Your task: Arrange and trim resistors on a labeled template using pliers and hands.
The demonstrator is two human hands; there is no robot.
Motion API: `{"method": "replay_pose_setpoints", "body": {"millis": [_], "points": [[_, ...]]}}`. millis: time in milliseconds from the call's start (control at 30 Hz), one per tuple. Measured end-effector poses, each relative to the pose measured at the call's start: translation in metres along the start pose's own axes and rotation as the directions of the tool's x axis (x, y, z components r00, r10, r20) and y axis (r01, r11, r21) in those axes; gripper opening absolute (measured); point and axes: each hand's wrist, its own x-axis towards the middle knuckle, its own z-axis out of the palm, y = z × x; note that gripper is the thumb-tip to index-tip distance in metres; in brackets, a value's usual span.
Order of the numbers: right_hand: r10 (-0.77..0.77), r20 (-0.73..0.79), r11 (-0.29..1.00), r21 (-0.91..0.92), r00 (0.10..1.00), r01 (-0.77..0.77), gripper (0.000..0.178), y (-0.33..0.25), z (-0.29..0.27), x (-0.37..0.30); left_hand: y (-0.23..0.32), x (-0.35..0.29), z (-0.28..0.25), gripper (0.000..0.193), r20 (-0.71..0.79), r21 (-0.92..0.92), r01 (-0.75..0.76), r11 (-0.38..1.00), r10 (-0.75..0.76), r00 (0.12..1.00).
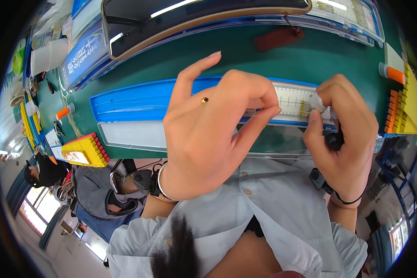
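Observation:
My left hand (213, 132) is over the middle of a long narrow case, thumb and forefinger pinched together, other fingers partly raised. A very thin light line shows by the fingertips; what it is, I cannot make out. A small gold-and-black dot (205, 100) sits on the back of this hand. My right hand (347, 129) pinches a small white wad (316, 103) over the case's right end. The open case has a blue part (129, 104) and a clear part (133, 135); its white insert (287, 97) carries rows of fine wire-like pieces, partly hidden by my hands.
A dark-screened device (204, 21) lies across the far side, with a dark red tag (278, 40) near it. Yellow blocks with rows of pegs (85, 150) flank the green table (231, 60). Orange-ended cylinders (394, 73) stand near both sides. A person (46, 171) is at left.

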Motion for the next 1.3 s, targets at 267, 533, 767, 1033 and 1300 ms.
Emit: {"method": "replay_pose_setpoints", "body": {"millis": [267,533,767,1033,1300], "points": [[-0.073,0.007,0.997,0.021,0.997,0.073,0.017,0.015,-0.005,0.003,0.005,0.015,0.012,0.042,0.037,0.029,0.001,1.0,-0.002,0.999],[0.088,-0.184,0.986,-0.127,0.979,-0.112,0.009,0.027,-0.029,-0.004,0.002,0.017,0.026,0.041,0.044,0.06,-0.006,0.998,0.003,0.999],[0.144,-0.298,0.987,-0.024,0.944,-0.159,0.039,0.032,-0.05,-0.011,-0.005,0.015,0.035,0.038,0.001,0.068,-0.012,0.998,0.011,1.0],[0.207,-0.17,0.866,0.489,0.963,-0.1,0.08,0.074,-0.041,-0.034,-0.002,0.019,0.036,0.044,0.052,-0.055,0.02,0.998,-0.017,0.998],[0.262,-0.197,0.738,0.672,0.945,-0.064,0.059,0.054,-0.013,-0.026,-0.004,0.019,0.036,0.05,0.034,-0.173,0.023,0.985,-0.017,0.999]]}}
